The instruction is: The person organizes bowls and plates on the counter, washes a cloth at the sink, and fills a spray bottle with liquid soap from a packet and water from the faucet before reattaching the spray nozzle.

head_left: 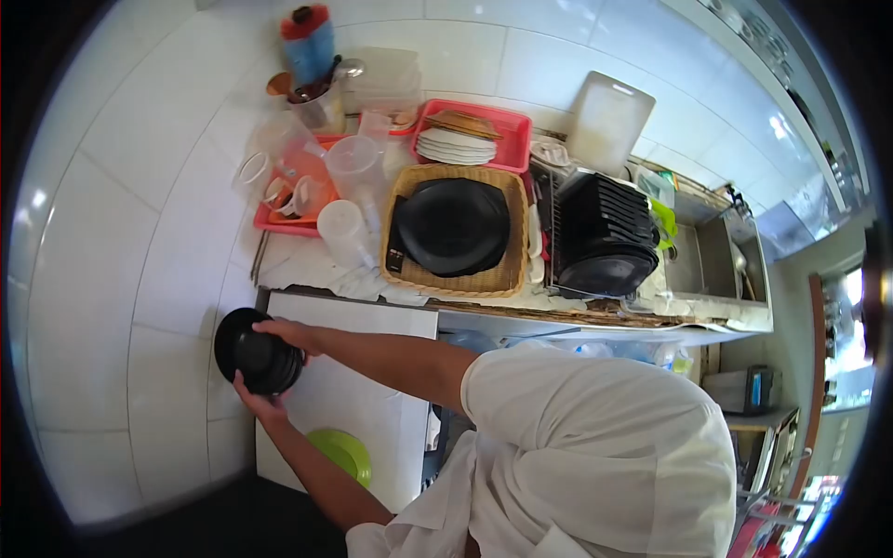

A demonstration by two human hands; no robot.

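A stack of black bowls is held between both of my hands at the left, near the tiled wall. My right hand grips its upper side, with the fingers partly hidden. On the lower side, my left hand is closed around the edge. Beneath my arms lies a white flat surface, and a green round dish rests on it, partly covered by my left forearm.
Along the counter stand a wicker basket with black plates, a pink tray with white plates, a rack of black plates and a metal sink. Clear plastic jugs and a red tray are at left.
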